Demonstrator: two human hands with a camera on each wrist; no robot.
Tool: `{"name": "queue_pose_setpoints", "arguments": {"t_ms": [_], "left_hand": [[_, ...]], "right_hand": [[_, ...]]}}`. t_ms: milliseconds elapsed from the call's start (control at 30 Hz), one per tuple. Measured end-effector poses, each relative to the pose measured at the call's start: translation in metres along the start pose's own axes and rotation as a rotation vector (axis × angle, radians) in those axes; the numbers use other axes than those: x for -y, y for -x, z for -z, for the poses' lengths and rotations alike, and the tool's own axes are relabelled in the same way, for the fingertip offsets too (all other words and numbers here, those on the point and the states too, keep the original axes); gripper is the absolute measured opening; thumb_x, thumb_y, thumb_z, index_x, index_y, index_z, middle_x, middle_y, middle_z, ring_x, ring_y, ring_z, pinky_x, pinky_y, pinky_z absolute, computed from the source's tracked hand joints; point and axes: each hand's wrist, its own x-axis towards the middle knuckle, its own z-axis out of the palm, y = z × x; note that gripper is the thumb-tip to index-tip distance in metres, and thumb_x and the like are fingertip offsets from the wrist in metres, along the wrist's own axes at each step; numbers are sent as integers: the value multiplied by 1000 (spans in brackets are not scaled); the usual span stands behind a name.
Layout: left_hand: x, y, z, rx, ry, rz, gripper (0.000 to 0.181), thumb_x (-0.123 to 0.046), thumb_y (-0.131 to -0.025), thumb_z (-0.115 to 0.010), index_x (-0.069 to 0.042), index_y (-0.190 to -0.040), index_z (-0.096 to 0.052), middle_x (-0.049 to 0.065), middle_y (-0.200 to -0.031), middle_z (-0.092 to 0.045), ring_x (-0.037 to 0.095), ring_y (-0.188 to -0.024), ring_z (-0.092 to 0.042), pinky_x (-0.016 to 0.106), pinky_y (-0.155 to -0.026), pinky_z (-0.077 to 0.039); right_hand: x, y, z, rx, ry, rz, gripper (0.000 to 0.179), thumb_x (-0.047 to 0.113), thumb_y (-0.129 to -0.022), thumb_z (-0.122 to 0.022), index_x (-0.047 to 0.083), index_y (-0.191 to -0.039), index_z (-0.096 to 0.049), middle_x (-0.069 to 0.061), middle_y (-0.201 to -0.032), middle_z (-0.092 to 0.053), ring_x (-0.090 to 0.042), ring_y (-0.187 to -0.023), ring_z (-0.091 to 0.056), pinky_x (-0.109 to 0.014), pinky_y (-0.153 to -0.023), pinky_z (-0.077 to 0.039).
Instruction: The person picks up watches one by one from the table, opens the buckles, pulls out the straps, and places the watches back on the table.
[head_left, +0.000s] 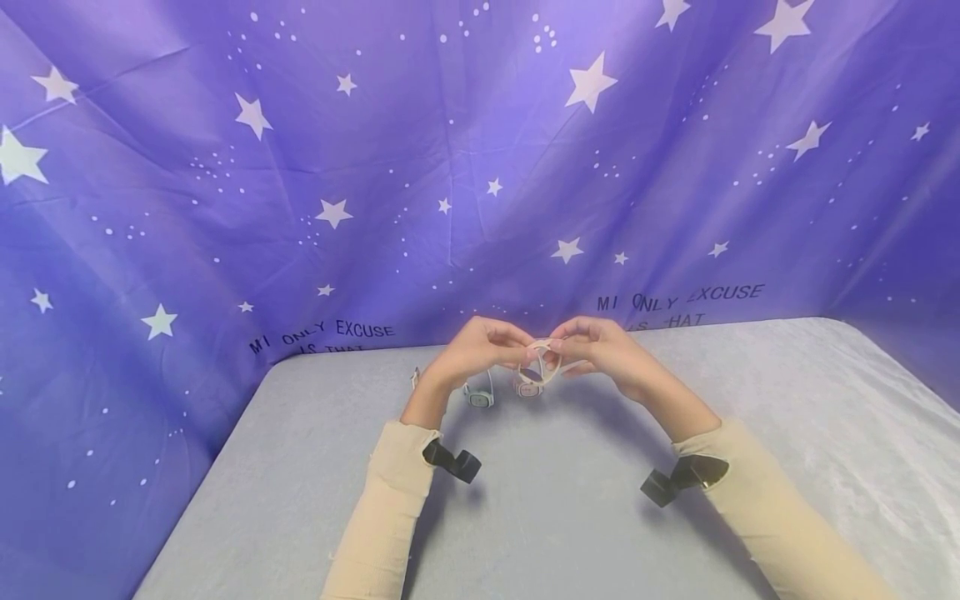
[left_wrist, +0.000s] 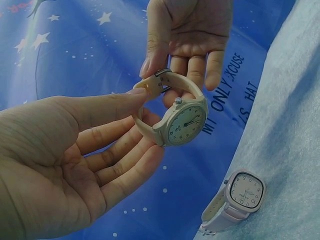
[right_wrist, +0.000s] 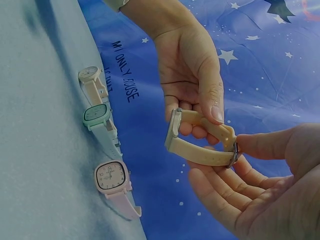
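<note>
A cream wristwatch (left_wrist: 187, 124) with a round, numbered dial hangs between both hands above the table. Its strap forms a loop, with the end passed into the metal buckle (right_wrist: 235, 154). My left hand (head_left: 480, 354) pinches the strap between thumb and fingers, on the side near the strap holes. At the buckle, the thumb and fingers of my right hand (head_left: 603, 354) pinch the other side. The right wrist view shows the dial edge-on. Below the held watch lies a pink watch (right_wrist: 111, 177) with a squarish face.
A green watch (right_wrist: 96, 112) and a watch with a pale strap (right_wrist: 90, 74) lie in a row with the pink one near the back edge of the grey cloth-covered table (head_left: 555, 517). Behind it hangs a purple starry curtain (head_left: 450, 167).
</note>
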Motion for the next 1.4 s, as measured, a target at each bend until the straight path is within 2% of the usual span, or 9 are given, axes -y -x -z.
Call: {"name": "queue_pose_setpoints", "arguments": {"t_ms": [333,567,633,767,867,1033,1233,1333,1400], "left_hand": [[0,0,0,4,8,-17,26,-11,-88,-78,3,-111,-74,17,-102,-78,37,-97,-74,59,-95,-57],[0,0,0,-5,9,-14,25,-8,-88,-77,4,-110,-74,18,-102,-77,24,-88,-75,63,-97,-54],[-1,0,0,-9,12,-11,25,-7,-88,-77,4,-110,-73,19,-102,-77,29,-90,-75,63,-97,-54],[-2,0,0,-9,22,-7,25,-6,-89,-76,5,-111,-73,20,-102,-77,45,-101,-71,63,-97,-54],[-2,0,0,0,20,-2,26,-7,-89,-76,5,-111,-72,21,-104,-77,49,-105,-69,63,-98,-54],[-1,0,-1,5,12,2,26,-9,-89,-76,5,-111,-72,20,-104,-77,46,-104,-70,62,-98,-54],[-1,1,-1,13,12,2,26,-9,-89,-76,3,-112,-73,17,-104,-77,47,-105,-70,61,-97,-55],[-1,1,-1,16,-1,3,26,-12,-89,-77,1,-112,-74,15,-104,-78,41,-101,-72,62,-97,-54],[-1,0,-1,16,-12,3,26,-15,-89,-78,-1,-112,-75,13,-105,-78,32,-95,-75,62,-97,-54]], "right_hand": [[2,2,0,4,-17,4,31,9,-100,-59,-11,-123,-53,-11,-103,-76,-17,-96,-72,-48,-97,-59],[-1,0,1,-2,-29,9,28,8,-101,-56,-11,-122,-52,-10,-101,-76,-16,-94,-72,-43,-94,-61],[-1,0,2,0,-35,13,27,8,-101,-56,-10,-121,-52,-9,-101,-76,-16,-94,-71,-39,-91,-61],[-2,0,2,1,-50,33,25,7,-102,-54,-11,-121,-51,-9,-101,-76,-15,-94,-72,-36,-90,-62],[-2,0,2,-5,-66,37,25,6,-102,-54,-10,-121,-50,-7,-100,-76,-13,-92,-72,-35,-90,-62],[-2,0,2,-27,-69,28,33,9,-101,-59,-10,-126,-51,-5,-99,-78,-11,-90,-73,-37,-90,-62],[-2,-1,3,-33,-36,42,37,12,-100,-63,-12,-127,-54,-10,-102,-78,-14,-92,-73,-40,-92,-62],[-2,0,2,-31,-26,46,37,13,-99,-65,-12,-125,-56,-13,-104,-77,-15,-93,-73,-40,-92,-62],[-1,0,1,-31,-21,45,37,13,-98,-66,-12,-124,-56,-15,-106,-76,-15,-94,-73,-40,-92,-62]]}}
